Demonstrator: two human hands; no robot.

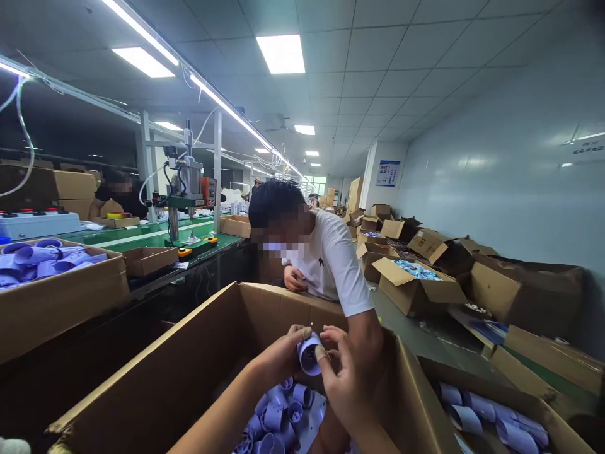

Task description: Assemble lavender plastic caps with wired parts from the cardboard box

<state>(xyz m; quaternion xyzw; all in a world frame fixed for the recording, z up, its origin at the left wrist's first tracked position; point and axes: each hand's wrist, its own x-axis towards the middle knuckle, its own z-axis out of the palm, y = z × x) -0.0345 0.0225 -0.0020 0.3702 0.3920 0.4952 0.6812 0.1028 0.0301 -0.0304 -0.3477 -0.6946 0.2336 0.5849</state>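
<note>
A short, hollow purple plastic cylinder [309, 357] is held up over a large cardboard box [198, 343], its open end turned toward me. My left hand [286, 350] grips it from the left, the thumb on its upper edge. From the right, my right hand [341, 372] has its thumb on the rim and its other fingers bent; a pale cover wraps each thumb tip. Small details inside the cylinder are too dark to make out. Below lie several similar purple cylinders [274, 416] in the box.
A person in a white shirt [331, 252] leans over the box's far side, one arm reaching in. Another box of purple parts [42, 258] stands left, near a press machine [186, 183]. An open box with purple tubes [486, 410] is at right; cartons [416, 277] line the wall.
</note>
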